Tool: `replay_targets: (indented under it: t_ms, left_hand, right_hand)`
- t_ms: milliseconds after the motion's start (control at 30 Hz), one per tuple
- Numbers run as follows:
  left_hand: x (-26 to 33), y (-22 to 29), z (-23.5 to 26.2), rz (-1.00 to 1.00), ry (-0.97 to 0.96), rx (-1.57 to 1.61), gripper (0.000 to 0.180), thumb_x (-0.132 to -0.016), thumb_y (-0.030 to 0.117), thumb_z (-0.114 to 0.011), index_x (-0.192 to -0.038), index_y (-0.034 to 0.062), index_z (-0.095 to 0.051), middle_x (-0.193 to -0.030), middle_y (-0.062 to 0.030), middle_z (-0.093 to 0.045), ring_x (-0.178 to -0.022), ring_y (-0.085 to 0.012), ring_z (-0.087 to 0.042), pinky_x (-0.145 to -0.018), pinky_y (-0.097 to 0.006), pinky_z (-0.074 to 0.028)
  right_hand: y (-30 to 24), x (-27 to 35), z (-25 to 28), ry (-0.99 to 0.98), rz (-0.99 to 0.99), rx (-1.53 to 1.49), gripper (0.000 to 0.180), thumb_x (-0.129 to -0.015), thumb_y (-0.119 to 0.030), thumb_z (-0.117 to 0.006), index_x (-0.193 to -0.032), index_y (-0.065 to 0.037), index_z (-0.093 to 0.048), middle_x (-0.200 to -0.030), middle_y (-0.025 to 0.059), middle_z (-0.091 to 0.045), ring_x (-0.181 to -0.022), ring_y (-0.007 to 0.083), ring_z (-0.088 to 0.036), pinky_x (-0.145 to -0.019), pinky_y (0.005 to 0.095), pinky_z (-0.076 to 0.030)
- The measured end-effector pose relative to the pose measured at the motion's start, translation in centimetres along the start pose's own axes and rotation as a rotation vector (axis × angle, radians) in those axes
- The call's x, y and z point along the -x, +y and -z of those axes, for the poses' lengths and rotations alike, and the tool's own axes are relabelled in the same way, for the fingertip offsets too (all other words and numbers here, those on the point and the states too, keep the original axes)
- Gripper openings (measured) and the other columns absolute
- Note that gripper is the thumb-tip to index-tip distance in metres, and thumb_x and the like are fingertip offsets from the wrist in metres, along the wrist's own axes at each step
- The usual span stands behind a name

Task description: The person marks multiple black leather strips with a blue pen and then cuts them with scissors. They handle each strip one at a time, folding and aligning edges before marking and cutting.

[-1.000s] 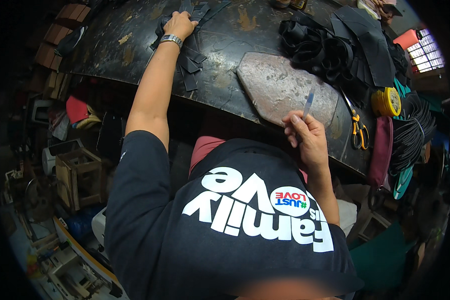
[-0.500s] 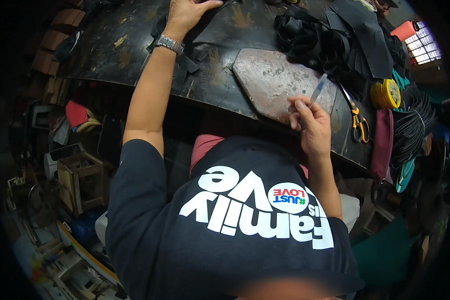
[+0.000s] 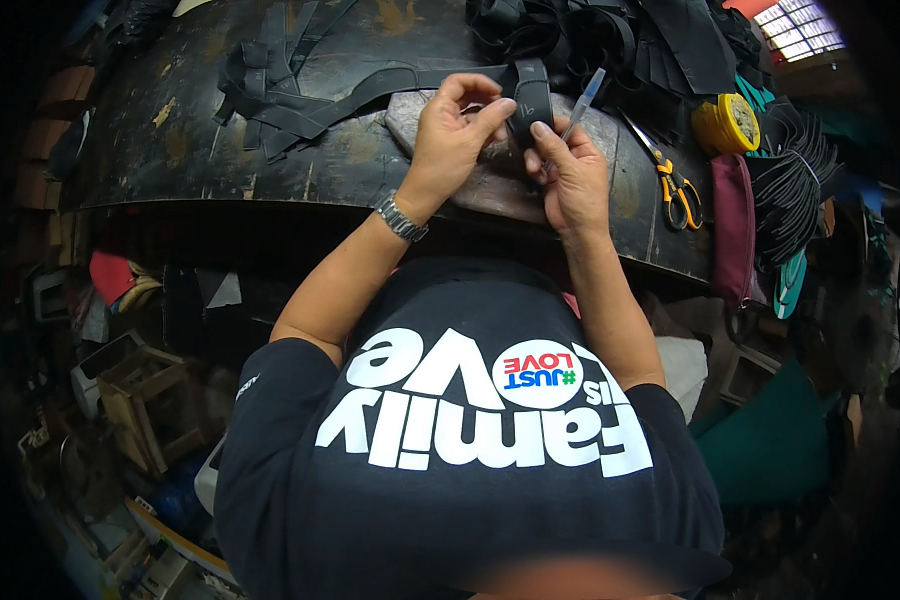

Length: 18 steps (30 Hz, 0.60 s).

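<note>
Black strap (image 3: 532,100) is pinched in left hand (image 3: 450,135) grip, over the stone (image 3: 490,185). Right hand (image 3: 570,170) grip is closed on pen (image 3: 582,98), beside the strap. Strap should be held taut and flat. Scissors (image 3: 670,180) lie right of grip on worktop (image 3: 200,140).

Dark worn workbench (image 3: 220,150), bright window (image 3: 795,25) (upper right corner)

strap (image 3: 530,100) partly behind hands (image 3: 510,150) — shelf clutter blurred

Black strap (image 3: 530,98), orange-handled scissors (image 3: 675,185), yellow tape roll (image 3: 727,122), maroon pouch (image 3: 735,228).
</note>
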<state>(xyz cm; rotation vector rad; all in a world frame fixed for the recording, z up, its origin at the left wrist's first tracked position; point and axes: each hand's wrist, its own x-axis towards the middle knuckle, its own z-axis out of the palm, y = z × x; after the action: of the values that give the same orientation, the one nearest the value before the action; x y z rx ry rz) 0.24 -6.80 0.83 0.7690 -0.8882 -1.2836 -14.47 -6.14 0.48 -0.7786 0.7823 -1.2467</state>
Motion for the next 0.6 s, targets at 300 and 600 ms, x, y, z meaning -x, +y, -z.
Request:
replay_targets:
  t_ms: [300,600]
  left_hand:
    - [5.6,1.3,0.7,0.582,-0.314,0.062,0.045,-0.099,0.043,-0.041,-0.110,0.0034,-0.060,-0.097,-0.0062,-0.065,-0.084,-0.0122,-0.059,-0.074,-0.024,-0.047]
    - [6.5,0.0,-0.7,0.572,-0.271,0.417,0.032,-0.092,0.020,-0.060,-0.119,0.0064,-0.050,-0.105,-0.0024,-0.059,-0.097,-0.0090,-0.058,-0.082,-0.024,-0.049]
  right_hand:
    - [-3.9,2.8,0.2,-0.183,-0.004,0.109,0.012,-0.082,-0.001,-0.066,-0.094,-0.001,-0.065,-0.093,0.0054,-0.062,-0.071,0.0075,-0.059,-0.060,0.0191,-0.047]
    - [-5.5,4.8,-0.7,-0.441,0.428,0.858,0.019,-0.072,0.003,-0.069,-0.091,0.000,-0.068,-0.101,0.0075,-0.057,-0.087,0.0124,-0.057,-0.068,0.0216,-0.048]
